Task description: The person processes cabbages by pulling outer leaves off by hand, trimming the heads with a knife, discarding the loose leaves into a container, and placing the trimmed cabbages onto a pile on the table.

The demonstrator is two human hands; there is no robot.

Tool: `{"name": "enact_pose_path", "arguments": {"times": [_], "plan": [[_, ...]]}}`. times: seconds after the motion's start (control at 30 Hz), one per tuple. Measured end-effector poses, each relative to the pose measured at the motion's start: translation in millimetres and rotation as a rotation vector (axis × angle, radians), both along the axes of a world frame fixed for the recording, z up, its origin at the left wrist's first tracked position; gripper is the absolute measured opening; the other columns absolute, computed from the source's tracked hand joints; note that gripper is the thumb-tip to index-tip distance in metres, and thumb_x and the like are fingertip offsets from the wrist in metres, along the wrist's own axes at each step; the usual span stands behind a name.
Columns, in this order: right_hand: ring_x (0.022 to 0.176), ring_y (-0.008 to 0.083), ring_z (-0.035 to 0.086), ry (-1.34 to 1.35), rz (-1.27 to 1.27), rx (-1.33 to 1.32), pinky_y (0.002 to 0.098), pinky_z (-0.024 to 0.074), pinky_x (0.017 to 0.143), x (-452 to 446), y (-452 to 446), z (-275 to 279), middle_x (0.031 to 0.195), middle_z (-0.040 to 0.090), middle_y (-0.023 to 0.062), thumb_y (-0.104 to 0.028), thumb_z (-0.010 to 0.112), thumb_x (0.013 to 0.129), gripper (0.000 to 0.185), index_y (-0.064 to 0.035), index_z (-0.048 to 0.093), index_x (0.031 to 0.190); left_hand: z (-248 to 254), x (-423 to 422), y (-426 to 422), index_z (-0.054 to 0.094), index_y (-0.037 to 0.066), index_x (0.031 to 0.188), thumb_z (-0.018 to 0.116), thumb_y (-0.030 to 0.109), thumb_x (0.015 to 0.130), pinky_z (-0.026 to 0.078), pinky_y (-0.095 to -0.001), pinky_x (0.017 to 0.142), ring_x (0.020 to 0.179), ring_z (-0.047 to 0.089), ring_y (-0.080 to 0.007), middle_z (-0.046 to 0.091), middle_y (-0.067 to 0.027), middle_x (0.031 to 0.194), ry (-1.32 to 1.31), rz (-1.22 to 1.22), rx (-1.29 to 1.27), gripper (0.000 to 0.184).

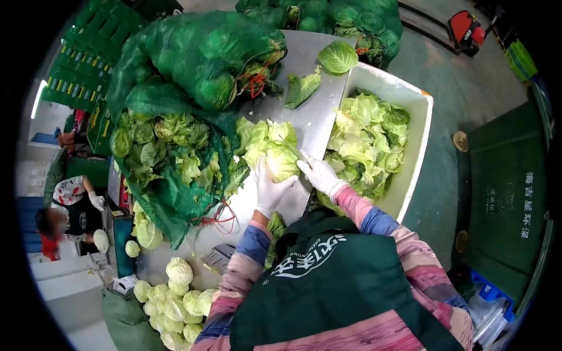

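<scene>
A head of cabbage [270,143] with loosened outer leaves rests on the metal table [313,111]. My gloved left hand [272,188] grips it from the near side. In my gloved right hand [321,175] is a knife [290,147], its thin blade lying across the cabbage's right side. The handle is mostly hidden by my fingers. Just right of that hand stands a white foam box [417,167] heaped with loose leaves [369,134]. To the left, an open green mesh bag [170,202] holds more cabbages and leaves.
A full mesh bag [205,55] lies at the table's back, near a loose leaf [302,89] and a cabbage piece [338,57]. Trimmed cabbages [175,301] pile up at lower left. A co-worker [79,210] stands at far left. A green bin [506,187] stands right.
</scene>
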State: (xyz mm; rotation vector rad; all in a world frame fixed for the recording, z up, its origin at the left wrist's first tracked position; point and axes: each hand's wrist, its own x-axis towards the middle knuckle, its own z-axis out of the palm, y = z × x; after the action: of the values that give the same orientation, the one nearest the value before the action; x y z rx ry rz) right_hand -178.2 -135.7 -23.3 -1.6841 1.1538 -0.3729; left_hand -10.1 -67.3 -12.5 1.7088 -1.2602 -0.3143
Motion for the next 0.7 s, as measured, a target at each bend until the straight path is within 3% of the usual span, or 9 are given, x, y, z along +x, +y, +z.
{"name": "enact_pose_path", "arguments": {"times": [0.07, 0.13, 0.23, 0.5, 0.57, 0.63, 0.7], "plan": [[0.082, 0.0418, 0.062, 0.119, 0.009, -0.116, 0.0472, 0.0478, 0.075, 4.9, 0.4, 10.0, 0.086, 0.064, 0.0251, -0.045, 0.039, 0.096, 0.058, -0.0090, 0.037, 0.141, 15.8, 13.2, -10.3, 0.039, -0.007, 0.132, 0.088, 0.028, 0.055, 0.030, -0.0431, 0.107, 0.123, 0.040, -0.0356, 0.044, -0.0222, 0.129, -0.105, -0.217, 0.326, 0.098], [0.075, 0.0408, 0.063, 0.160, 0.049, -0.214, 0.0481, 0.0493, 0.070, 12.3, 3.3, 23.7, 0.082, 0.065, 0.0241, -0.044, 0.038, 0.096, 0.060, -0.0057, 0.033, 0.142, 16.0, 9.5, -15.7, 0.039, -0.008, 0.132, 0.085, 0.031, 0.054, 0.029, -0.0431, 0.107, 0.124, 0.039, -0.0372, 0.044, -0.0232, 0.129, -0.073, -0.224, 0.344, 0.098], [0.062, 0.0373, 0.063, 0.348, 0.134, -0.364, 0.0472, 0.0492, 0.056, 17.1, 2.0, 34.6, 0.071, 0.064, 0.0210, -0.043, 0.038, 0.096, 0.065, -0.0023, 0.024, 0.145, 4.3, -1.4, -22.3, 0.040, -0.009, 0.130, 0.082, 0.031, 0.052, 0.033, -0.0413, 0.101, 0.114, 0.046, -0.0365, 0.050, -0.0247, 0.123, -0.278, -0.146, 0.280, 0.097], [0.060, 0.0377, 0.062, 0.432, 0.136, -0.338, 0.0477, 0.0484, 0.055, 4.2, -15.5, 26.9, 0.069, 0.064, 0.0209, -0.045, 0.037, 0.096, 0.062, -0.0078, 0.026, 0.145, 21.2, -12.2, -25.9, 0.039, -0.007, 0.133, 0.086, 0.037, 0.049, 0.031, -0.0456, 0.100, 0.114, 0.042, -0.0388, 0.047, -0.0247, 0.125, -0.442, -0.264, 0.353, 0.105], [0.069, 0.0377, 0.064, 0.349, -0.017, -0.202, 0.0470, 0.0495, 0.066, 0.3, -29.2, 21.5, 0.075, 0.065, 0.0215, -0.047, 0.034, 0.097, 0.051, -0.0052, 0.052, 0.121, 21.3, -15.9, -26.7, 0.037, -0.005, 0.136, 0.088, 0.034, 0.049, 0.029, -0.0462, 0.101, 0.115, 0.041, -0.0380, 0.046, -0.0238, 0.126, -0.413, -0.230, 0.364, 0.108], [0.077, 0.0381, 0.064, 0.333, -0.160, -0.056, 0.0461, 0.0490, 0.075, -16.0, -51.8, 15.5, 0.083, 0.065, 0.0239, -0.048, 0.033, 0.097, 0.058, -0.0025, 0.069, 0.090, 22.6, -23.6, -18.4, 0.034, -0.004, 0.138, 0.088, 0.031, 0.049, 0.029, -0.0459, 0.101, 0.115, 0.041, -0.0379, 0.044, -0.0233, 0.127, -0.418, -0.231, 0.341, 0.109], [0.083, 0.0381, 0.064, 0.338, -0.105, -0.153, 0.0464, 0.0489, 0.076, -31.4, -55.0, -17.5, 0.089, 0.066, 0.0221, -0.047, 0.036, 0.096, 0.051, -0.0080, 0.068, 0.100, 21.1, -27.4, 0.8, 0.027, 0.001, 0.143, 0.089, 0.023, 0.048, 0.031, -0.0448, 0.100, 0.115, 0.041, -0.0374, 0.042, -0.0217, 0.127, -0.453, -0.231, 0.284, 0.116]]}}
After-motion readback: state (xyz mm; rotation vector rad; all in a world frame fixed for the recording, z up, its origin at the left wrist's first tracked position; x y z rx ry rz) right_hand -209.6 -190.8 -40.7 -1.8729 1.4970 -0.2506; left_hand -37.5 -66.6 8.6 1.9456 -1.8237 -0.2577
